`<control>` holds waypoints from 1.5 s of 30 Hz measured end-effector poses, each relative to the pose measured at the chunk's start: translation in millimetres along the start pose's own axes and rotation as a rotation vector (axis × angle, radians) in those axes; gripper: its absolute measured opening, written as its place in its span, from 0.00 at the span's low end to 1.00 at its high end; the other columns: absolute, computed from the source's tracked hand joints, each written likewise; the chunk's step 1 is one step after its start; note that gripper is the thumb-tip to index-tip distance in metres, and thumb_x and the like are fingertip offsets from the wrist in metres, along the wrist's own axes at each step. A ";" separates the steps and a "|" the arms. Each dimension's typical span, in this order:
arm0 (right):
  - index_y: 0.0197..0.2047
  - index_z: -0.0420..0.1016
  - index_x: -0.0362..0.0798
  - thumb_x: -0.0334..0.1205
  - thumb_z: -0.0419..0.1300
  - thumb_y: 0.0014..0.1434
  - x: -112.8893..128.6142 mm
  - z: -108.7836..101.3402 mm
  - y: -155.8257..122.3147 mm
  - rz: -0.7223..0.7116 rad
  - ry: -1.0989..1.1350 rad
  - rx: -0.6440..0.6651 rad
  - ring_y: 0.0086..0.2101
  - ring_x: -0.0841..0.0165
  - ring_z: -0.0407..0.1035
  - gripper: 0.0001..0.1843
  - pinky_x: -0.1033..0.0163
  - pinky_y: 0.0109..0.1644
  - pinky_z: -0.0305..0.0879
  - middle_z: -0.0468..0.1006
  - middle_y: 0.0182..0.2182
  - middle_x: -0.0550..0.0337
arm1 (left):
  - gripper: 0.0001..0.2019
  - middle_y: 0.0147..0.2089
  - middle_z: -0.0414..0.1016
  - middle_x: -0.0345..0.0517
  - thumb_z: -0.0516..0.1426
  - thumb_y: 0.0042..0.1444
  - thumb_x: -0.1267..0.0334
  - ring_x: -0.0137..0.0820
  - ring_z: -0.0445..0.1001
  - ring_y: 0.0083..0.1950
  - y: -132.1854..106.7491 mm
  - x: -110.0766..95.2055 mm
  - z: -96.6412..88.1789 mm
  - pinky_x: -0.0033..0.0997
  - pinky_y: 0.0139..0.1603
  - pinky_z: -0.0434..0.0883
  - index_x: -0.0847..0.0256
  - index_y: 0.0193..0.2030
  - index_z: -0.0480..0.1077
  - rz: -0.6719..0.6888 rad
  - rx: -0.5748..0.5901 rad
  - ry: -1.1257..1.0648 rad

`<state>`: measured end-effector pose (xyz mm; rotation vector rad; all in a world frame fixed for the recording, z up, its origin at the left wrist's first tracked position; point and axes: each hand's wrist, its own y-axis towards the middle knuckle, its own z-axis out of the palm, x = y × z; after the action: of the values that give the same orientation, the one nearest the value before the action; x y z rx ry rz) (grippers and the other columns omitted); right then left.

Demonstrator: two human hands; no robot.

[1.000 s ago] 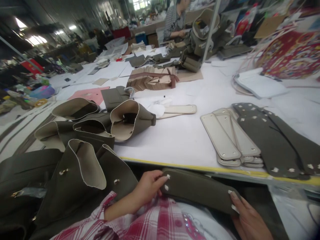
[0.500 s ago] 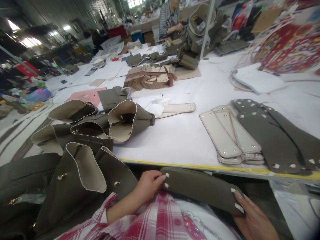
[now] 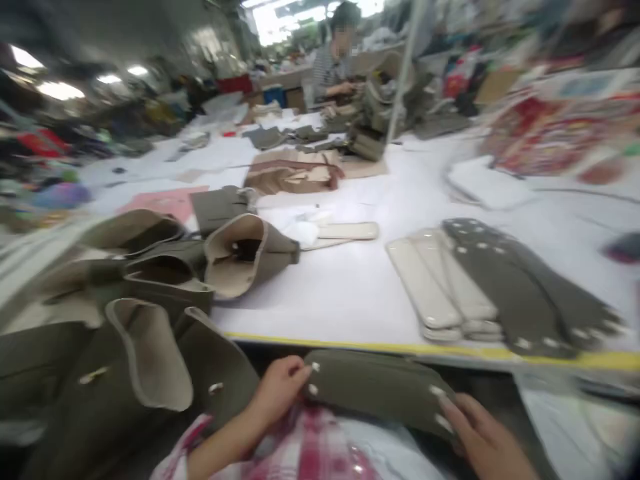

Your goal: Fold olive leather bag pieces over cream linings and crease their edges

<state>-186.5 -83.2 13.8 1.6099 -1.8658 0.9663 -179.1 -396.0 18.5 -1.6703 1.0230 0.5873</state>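
Little has changed in the grip since half a second ago: both hands keep hold of the same olive leather panel (image 3: 373, 390), though hands and panel now sit slightly further left in the view and the whole picture is smeared by head motion. The panel lies lengthwise across the person's lap, just below the yellow edge strip (image 3: 400, 348) of the white table (image 3: 350, 293), with pale studs showing at each end. The left hand (image 3: 277, 390) is closed on the panel's left end, fingers curled over its upper face. The right hand (image 3: 480, 433) clasps the right end, fingertips pressed on top; its thumb is hidden. A red plaid sleeve (image 3: 320, 440) shows between the arms.

On the table to the right, a fanned stack of cream panels (image 3: 435, 287) lies touching a fan of dark olive panels (image 3: 515, 293). To the left stand several open bag bodies (image 3: 245, 257) with cream linings, the nearest one (image 3: 150, 360) just beside the left forearm. Further back lie a bundle of tan pieces (image 3: 293, 172) and a pink sheet (image 3: 160, 200). At the far end a co-worker (image 3: 333, 63) bends over more olive pieces.
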 end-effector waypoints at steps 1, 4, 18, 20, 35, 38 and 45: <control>0.27 0.67 0.50 0.55 0.47 0.55 5.1 -2.5 -3.3 0.105 0.064 0.101 0.24 0.67 0.67 0.18 0.67 0.24 0.64 0.72 0.22 0.61 | 0.17 0.24 0.66 0.40 0.54 0.50 0.49 0.29 0.67 0.28 -2.2 0.7 -5.7 0.25 0.26 0.67 0.64 0.26 0.66 -0.016 0.026 0.001; 0.27 0.62 0.49 0.52 0.45 0.57 9.0 -6.8 -7.6 0.264 0.215 0.198 0.24 0.69 0.66 0.17 0.66 0.28 0.64 0.68 0.22 0.63 | 0.18 0.27 0.66 0.39 0.55 0.50 0.47 0.30 0.67 0.31 4.0 5.6 -16.7 0.27 0.31 0.70 0.63 0.27 0.66 -0.064 0.119 -0.048; 0.27 0.68 0.47 0.50 0.51 0.57 -3.7 -3.9 2.6 0.201 0.171 0.077 0.23 0.72 0.61 0.16 0.67 0.27 0.56 0.66 0.20 0.65 | 0.21 0.32 0.73 0.40 0.60 0.43 0.43 0.35 0.71 0.37 -2.6 11.0 -13.8 0.31 0.40 0.72 0.60 0.31 0.71 -0.158 0.111 -0.153; 0.27 0.67 0.47 0.50 0.51 0.57 -3.7 -4.1 3.2 0.195 0.150 0.055 0.24 0.72 0.60 0.16 0.67 0.27 0.55 0.67 0.21 0.65 | 0.21 0.34 0.74 0.41 0.60 0.42 0.43 0.36 0.71 0.38 -1.9 11.0 -14.6 0.32 0.42 0.73 0.60 0.32 0.71 -0.172 0.118 -0.128; 0.26 0.66 0.48 0.48 0.51 0.57 -6.5 -4.1 9.1 0.170 0.070 0.038 0.25 0.71 0.62 0.15 0.67 0.29 0.56 0.69 0.22 0.64 | 0.23 0.31 0.74 0.40 0.60 0.38 0.41 0.35 0.72 0.35 -1.1 0.4 -10.1 0.30 0.38 0.73 0.61 0.29 0.72 -0.205 0.086 -0.057; 0.26 0.66 0.48 0.48 0.50 0.58 -3.3 -4.0 10.6 0.159 0.003 0.035 0.26 0.70 0.63 0.15 0.66 0.30 0.56 0.70 0.23 0.63 | 0.22 0.30 0.73 0.39 0.60 0.40 0.42 0.34 0.72 0.34 0.1 0.1 -9.8 0.29 0.37 0.73 0.61 0.29 0.72 -0.188 0.097 -0.056; 0.26 0.66 0.50 0.54 0.48 0.54 -8.4 -2.6 12.6 0.002 -0.205 -0.046 0.34 0.63 0.66 0.17 0.60 0.38 0.61 0.72 0.32 0.54 | 0.18 0.24 0.68 0.39 0.56 0.49 0.48 0.29 0.69 0.26 -1.3 0.3 -6.8 0.27 0.27 0.70 0.64 0.28 0.67 -0.072 0.044 -0.007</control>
<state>-197.5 -75.1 6.7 1.7361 -2.0086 0.7778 -178.6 -402.3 21.3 -1.6588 0.9599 0.5191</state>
